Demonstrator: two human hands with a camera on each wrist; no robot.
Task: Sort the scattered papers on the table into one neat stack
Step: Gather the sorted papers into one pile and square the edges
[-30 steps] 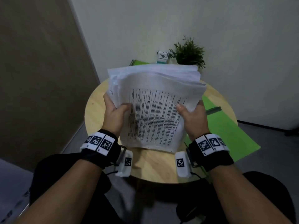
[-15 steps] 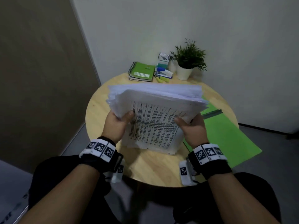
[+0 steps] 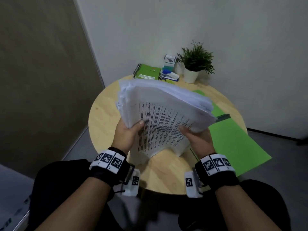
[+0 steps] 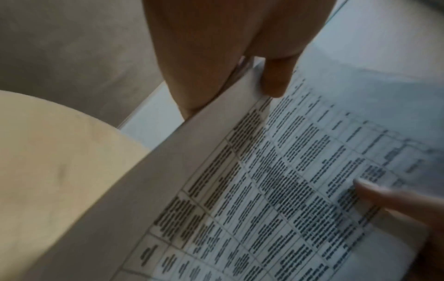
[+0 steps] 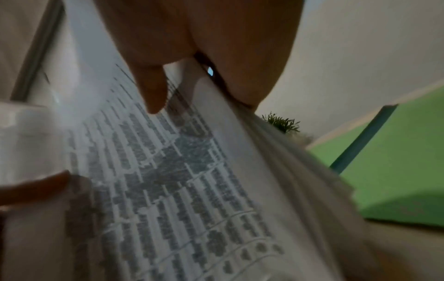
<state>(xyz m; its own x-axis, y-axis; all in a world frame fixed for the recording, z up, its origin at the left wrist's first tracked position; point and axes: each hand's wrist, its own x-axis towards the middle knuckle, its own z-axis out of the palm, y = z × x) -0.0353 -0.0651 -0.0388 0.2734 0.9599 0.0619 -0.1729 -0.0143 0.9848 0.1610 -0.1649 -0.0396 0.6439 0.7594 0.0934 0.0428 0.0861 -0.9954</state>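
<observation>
Hands, left (image 3: 126,134) and right (image 3: 198,139), grasp the thick white printed paper stack (image 3: 163,114), now tilted leftward over the round wooden counter (image 3: 103,117), apparently being squared.

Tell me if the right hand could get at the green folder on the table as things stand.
Probably not yet. The right hand grips the paper stack together with the left hand. The green folder lies uncovered just beside it, so once the stack is released, nothing blocks it.
</observation>
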